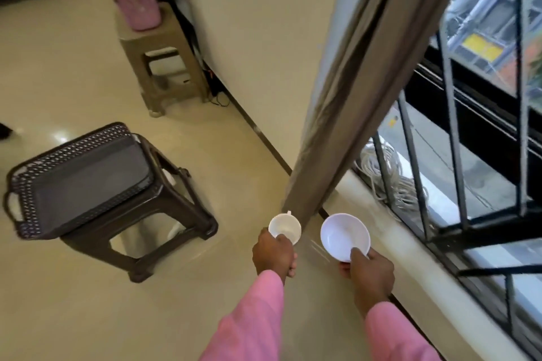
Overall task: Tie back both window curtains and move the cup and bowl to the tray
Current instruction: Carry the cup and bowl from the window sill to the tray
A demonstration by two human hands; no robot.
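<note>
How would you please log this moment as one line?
left hand: holds cup | right hand: holds bowl | tray: empty, on stool

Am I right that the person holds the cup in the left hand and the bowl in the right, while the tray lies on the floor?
Not quite: the head view shows the tray on a dark stool, not the floor. The left hand holds the cup and the right hand the bowl.
</note>
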